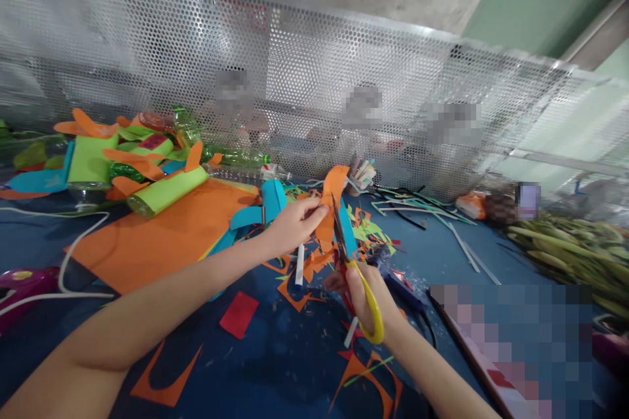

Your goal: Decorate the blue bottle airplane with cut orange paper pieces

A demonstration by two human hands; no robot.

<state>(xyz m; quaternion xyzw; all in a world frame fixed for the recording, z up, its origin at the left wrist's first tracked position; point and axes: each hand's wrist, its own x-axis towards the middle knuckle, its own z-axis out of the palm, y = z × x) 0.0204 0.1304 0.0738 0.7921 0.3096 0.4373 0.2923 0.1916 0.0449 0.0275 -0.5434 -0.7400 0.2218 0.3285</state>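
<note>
My left hand [297, 222] pinches a curved piece of orange paper [335, 183] above the blue table. In my right hand [371, 294] is a pair of scissors [372, 311] with yellow handles, its dark blades pointing up along the orange paper's edge. Under and behind both hands lie many orange and green paper scraps [373, 232]. A blue paper piece [274, 200] stands just beyond my left wrist. Part of another blue strip [348, 236] shows behind the blades. A white stick [299, 265] lies below my left hand.
Plastic bottles wrapped in green paper [170, 191] and large orange sheets [162, 242] fill the left. A magenta glue gun [29, 288] with a white cord sits at far left. A cup of markers [362, 177], loose strips [432, 206] and dried leaves [574, 249] stretch rightward. Perforated metal screen [314, 72] stands behind.
</note>
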